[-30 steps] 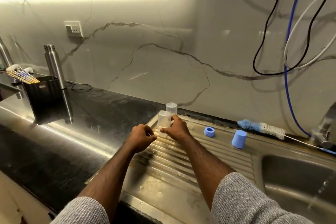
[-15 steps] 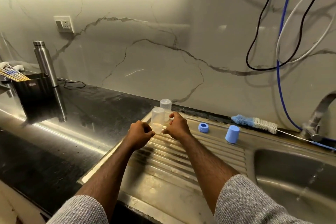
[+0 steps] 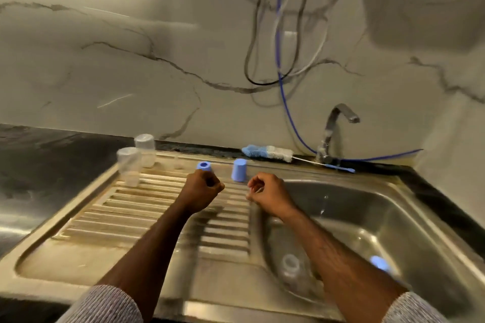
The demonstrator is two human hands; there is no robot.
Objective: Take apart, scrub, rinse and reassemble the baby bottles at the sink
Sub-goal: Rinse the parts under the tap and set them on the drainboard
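Observation:
Two clear bottle bodies stand upside down at the far left of the drainboard, the nearer one (image 3: 127, 165) in front of the farther one (image 3: 145, 149). A blue ring (image 3: 204, 166) and a blue cap (image 3: 239, 169) stand further right on the drainboard (image 3: 131, 220). My left hand (image 3: 203, 189) is a closed fist just in front of the ring, holding nothing visible. My right hand (image 3: 265, 191) hovers at the basin's left edge, fingers curled loosely, nothing visible in it. A clear bottle part (image 3: 290, 266) and a blue part (image 3: 379, 263) lie in the basin (image 3: 393, 217).
A bottle brush (image 3: 267, 152) with a blue tip lies along the back rim. The tap (image 3: 334, 128) drips a thin stream into the basin. Cables hang on the marble wall. A dark countertop (image 3: 47, 160) lies to the left.
Both hands have left the clear bottle bodies and moved right, toward the blue parts and the basin. The view has swung right and down, and the sink is now in view.

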